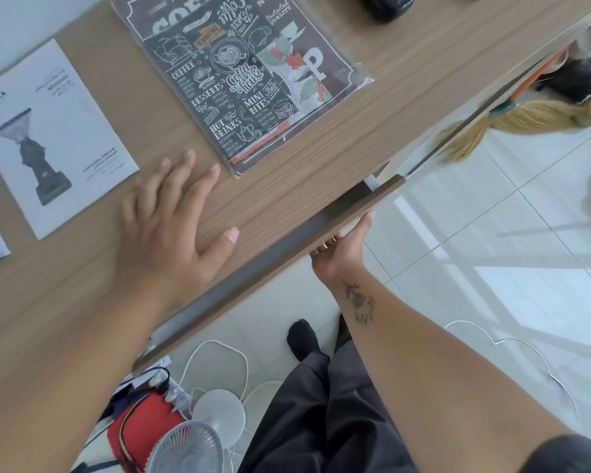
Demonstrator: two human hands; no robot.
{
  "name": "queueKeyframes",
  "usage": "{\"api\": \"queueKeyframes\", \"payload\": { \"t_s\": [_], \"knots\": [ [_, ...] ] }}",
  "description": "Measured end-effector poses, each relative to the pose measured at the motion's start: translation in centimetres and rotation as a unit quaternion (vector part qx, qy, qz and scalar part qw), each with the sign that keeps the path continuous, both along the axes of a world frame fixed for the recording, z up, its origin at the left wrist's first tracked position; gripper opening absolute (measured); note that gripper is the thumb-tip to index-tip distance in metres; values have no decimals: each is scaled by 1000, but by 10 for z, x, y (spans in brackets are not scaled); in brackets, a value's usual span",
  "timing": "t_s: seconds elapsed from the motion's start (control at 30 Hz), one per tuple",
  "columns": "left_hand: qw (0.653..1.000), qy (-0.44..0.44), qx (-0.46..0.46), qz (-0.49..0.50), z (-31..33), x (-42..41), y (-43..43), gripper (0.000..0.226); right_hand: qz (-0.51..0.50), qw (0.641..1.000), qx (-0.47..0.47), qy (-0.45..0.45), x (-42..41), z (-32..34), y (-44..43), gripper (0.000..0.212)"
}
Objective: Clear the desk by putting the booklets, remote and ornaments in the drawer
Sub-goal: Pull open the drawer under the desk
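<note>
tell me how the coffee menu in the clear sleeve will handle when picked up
The coffee menu looks thin and flat, so it will probably flex. Its glossy plastic sleeve may be slippery. Lying flush on the desk, its edge may be hard to lift.

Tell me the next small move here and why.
Probably pull the wooden drawer front further out: the right hand has its grip under the front's edge, the gap is narrow, and the left hand rests flat on the wooden desk top, holding nothing.

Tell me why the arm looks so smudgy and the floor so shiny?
Head view: the left hand and its forearm are motion-blurred, while the coffee menu stays fairly sharp; window light glares off the white floor tiles; the wide lens tilts and bends the desk edge.
</note>
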State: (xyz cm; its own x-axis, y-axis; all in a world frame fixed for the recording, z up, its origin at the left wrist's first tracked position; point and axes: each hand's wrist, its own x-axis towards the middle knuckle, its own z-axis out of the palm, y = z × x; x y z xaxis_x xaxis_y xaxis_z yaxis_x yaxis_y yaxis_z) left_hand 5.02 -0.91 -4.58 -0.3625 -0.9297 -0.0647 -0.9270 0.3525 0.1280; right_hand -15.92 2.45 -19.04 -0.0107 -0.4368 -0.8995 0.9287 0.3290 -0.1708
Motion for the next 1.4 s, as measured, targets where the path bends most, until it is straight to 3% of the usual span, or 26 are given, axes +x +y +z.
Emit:
{"api": "queueKeyframes", "payload": {
  "t_s": [0.13, 0.4, 0.53, 0.57, 0.6, 0.63, 0.7, 0.73, 0.77, 0.8, 0.87, 0.93, 1.03, 1.2, 1.4],
  "knots": [
    [1000, -6, -11, -5, -1, 1, 0, 74, 4, 1000, 17, -7, -8, 8, 19, 106],
    [1000, 10, -20, 10, 0, -2, 11, 71, 91, 994, 53, 35, -37, 32, 55, 87],
    [998, 38, 1, 48, 2, -23, 59, 69, 185, 974, 30, 124, -53, 70, 74, 63],
    [998, 27, -7, 49, 2, -30, 76, 67, 240, 952, 24, 190, -54, 80, 80, 55],
    [999, 8, -22, 44, 1, -37, 94, 64, 313, 905, 4, 287, -56, 91, 89, 47],
    [999, -13, -37, 35, 0, -42, 113, 61, 390, 824, -39, 410, -58, 100, 100, 39],
    [997, -47, -51, 30, -6, -50, 144, 55, 470, 577, -199, 638, -64, 108, 119, 28],
    [996, -59, -52, 47, -8, -50, 157, 54, 472, 448, -277, 706, -68, 109, 125, 26],
    [994, -68, -47, 75, -10, -50, 166, 52, 466, 343, -335, 744, -70, 110, 125, 28],
    [991, -79, -35, 105, -12, -47, 173, 52, 470, 265, -363, 759, -72, 111, 120, 31],
    [985, -103, -11, 136, -16, -36, 184, 50, 516, 165, -354, 763, -72, 115, 103, 39],
    [985, -105, -4, 140, -20, -26, 190, 46, 552, 110, -331, 757, -72, 117, 86, 44],
    [983, -76, -17, 166, -25, -22, 188, 42, 558, 64, -314, 766, -72, 113, 68, 46],
    [978, -72, -35, 193, -31, -29, 196, 38, 552, 53, -310, 772, -73, 110, 74, 47],
    [980, -55, 15, 189, -24, -44, 236, 41, 582, 59, -314, 748, -92, 115, 114, 52]
  ]
}}
